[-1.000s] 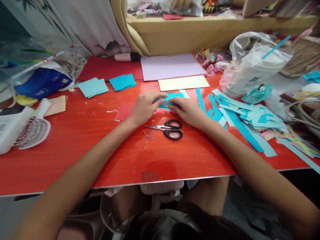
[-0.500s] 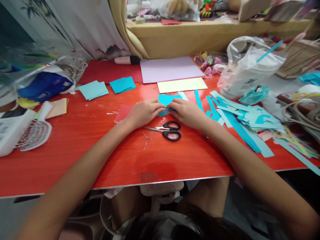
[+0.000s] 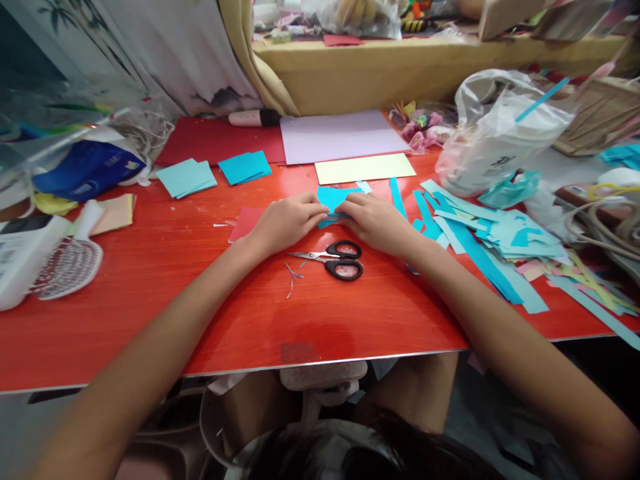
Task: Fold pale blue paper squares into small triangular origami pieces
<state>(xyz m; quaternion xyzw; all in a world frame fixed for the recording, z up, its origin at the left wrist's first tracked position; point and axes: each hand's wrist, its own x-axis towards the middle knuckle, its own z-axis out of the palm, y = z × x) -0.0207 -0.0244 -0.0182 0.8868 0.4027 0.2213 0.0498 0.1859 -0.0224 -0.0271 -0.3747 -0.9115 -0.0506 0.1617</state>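
A piece of bright blue paper (image 3: 336, 197) lies on the red table (image 3: 240, 333), between my two hands. My left hand (image 3: 293, 219) pinches its left side near the front edge. From the other side, the fingers of my right hand (image 3: 373, 220) close on the same paper, partly covering it. Just in front of my hands are black-handled scissors (image 3: 333, 260), their blades pointing left. Thin paper slivers (image 3: 293, 277) lie by the blade tips. A red paper piece (image 3: 246, 223) sits partly behind my left wrist.
Blue paper strips and scraps (image 3: 505, 233) heap up on the right, before a plastic bag with a cup (image 3: 500, 147). Light blue squares (image 3: 187, 179) and darker blue squares (image 3: 245, 167) lie behind left. A hairbrush (image 3: 73, 267) is far left; yellow (image 3: 365, 169) and lilac sheets (image 3: 340, 139) lie behind.
Both hands stay on the blue paper with almost no movement. The whole view has shifted very slightly; the scissors and other papers lie as before.
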